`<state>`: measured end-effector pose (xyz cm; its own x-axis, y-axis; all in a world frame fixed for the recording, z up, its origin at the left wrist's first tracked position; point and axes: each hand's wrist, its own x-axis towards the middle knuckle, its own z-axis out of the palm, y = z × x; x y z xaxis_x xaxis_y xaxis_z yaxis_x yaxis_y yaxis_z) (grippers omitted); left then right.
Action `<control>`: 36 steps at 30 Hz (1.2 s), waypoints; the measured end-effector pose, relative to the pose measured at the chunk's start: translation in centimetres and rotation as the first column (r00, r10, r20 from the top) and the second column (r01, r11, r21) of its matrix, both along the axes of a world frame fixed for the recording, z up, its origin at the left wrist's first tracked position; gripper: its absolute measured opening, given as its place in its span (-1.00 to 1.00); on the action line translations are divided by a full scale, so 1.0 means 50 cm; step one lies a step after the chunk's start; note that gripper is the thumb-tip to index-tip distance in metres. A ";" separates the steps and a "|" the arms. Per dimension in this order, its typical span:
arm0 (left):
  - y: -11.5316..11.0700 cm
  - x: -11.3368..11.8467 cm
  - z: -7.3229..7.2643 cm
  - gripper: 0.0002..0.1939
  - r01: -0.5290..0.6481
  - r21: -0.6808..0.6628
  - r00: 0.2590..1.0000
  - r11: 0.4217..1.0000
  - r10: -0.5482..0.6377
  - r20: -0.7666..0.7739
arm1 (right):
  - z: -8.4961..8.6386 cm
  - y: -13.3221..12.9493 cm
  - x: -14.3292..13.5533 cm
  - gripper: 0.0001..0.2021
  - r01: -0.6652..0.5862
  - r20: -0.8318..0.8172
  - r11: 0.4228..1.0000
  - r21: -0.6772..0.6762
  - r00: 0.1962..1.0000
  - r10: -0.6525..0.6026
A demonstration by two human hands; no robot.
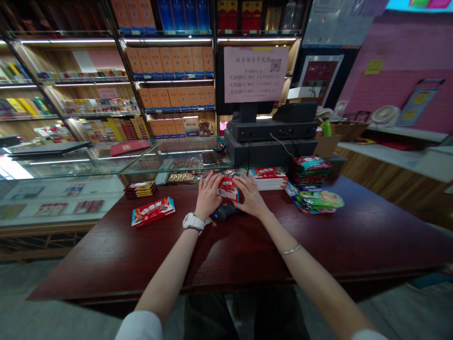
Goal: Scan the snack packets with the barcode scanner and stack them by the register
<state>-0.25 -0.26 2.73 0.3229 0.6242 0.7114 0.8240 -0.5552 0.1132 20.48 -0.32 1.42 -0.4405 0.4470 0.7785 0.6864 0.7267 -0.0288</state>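
Both of my hands grip one small red packet, with a barcode showing on the side toward me. My left hand, a white watch at its wrist, closes on the packet's left end. On the right end my right hand is closed, its fingers over the top. Just beneath the packet a black barcode scanner lies on the dark red desk, partly hidden by my hands. To the left, red and blue snack packets lie flat, slightly fanned.
A stack of red-topped boxes stands behind my right hand. Farther right lie green snack bags and a pile of red bags. Yellow-edged packets are stacked at the left. Behind are a glass counter and a cash register.
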 end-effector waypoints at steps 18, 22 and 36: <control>-0.007 -0.003 0.003 -0.33 0.051 -0.022 0.996 0.998 -0.052 -0.074 | -0.022 0.023 0.019 -0.44 0.129 0.001 0.991 -0.042 0.992 -0.129; -0.007 -0.006 0.008 -0.38 0.068 -0.016 0.993 0.998 -0.069 -0.090 | -0.016 0.012 0.006 -0.46 0.127 0.034 0.992 -0.021 0.991 -0.126; -0.007 -0.015 0.017 -0.58 0.097 -0.003 0.990 0.995 -0.097 -0.106 | -0.005 0.013 0.010 -0.82 0.116 -0.013 0.993 -0.005 0.993 -0.116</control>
